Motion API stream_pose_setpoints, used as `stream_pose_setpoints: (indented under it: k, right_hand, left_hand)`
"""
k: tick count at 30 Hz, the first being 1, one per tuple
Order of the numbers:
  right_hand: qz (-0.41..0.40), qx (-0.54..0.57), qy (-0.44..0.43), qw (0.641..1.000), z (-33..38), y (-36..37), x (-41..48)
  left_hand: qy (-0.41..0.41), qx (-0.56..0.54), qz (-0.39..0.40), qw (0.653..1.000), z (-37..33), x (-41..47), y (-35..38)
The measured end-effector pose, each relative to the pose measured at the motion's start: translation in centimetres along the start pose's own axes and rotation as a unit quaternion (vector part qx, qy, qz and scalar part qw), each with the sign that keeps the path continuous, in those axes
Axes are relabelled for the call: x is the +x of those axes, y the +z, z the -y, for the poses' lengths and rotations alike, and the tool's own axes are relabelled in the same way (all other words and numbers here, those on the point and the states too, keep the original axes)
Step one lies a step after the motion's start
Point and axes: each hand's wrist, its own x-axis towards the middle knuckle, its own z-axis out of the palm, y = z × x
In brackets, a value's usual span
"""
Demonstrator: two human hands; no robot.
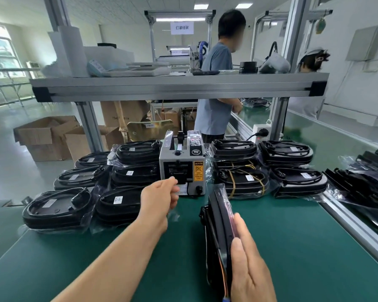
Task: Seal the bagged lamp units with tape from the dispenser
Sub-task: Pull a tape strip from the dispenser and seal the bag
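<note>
A grey tape dispenser [182, 168] stands at the middle of the green bench. My left hand [160, 198] reaches to its front outlet, fingers pinching at a piece of clear tape there. My right hand [248, 260] holds a black lamp unit in a clear bag [218, 227], standing on edge on the mat, gripped from its right side. Whether the tape is free of the dispenser cannot be told.
Stacks of bagged lamp units lie left [83, 197] and right [268, 168] of the dispenser. More bagged parts [362, 179] lie beyond the aluminium rail at right. A metal shelf beam [179, 87] crosses overhead. A person [216, 90] stands behind; cardboard boxes [50, 136] sit on the floor.
</note>
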Motion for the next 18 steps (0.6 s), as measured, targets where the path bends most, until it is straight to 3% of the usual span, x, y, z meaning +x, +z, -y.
stream_pose_setpoints:
  k: [3, 8, 13, 18]
  right_hand:
    - [0.002, -0.020, -0.015, 1.000, 0.0, 0.3, 0.3]
    - [0.013, -0.012, -0.017, 1.000, 0.0, 0.3, 0.7]
    - [0.006, 0.003, -0.023, 1.000, -0.6, 0.1, 0.8]
    - [0.007, 0.018, -0.025, 0.999, -0.9, -0.2, 0.9]
  left_hand:
    - [-0.108, -0.043, -0.022, 0.993, -0.3, 4.1, 1.6]
    - [-0.200, -0.097, -0.022, 0.975, -0.2, 7.9, 2.9]
    - [-0.216, -0.150, -0.038, 0.964, -0.1, 9.9, 3.9]
    - [-0.144, -0.141, -0.113, 0.973, -0.3, 8.3, 4.8]
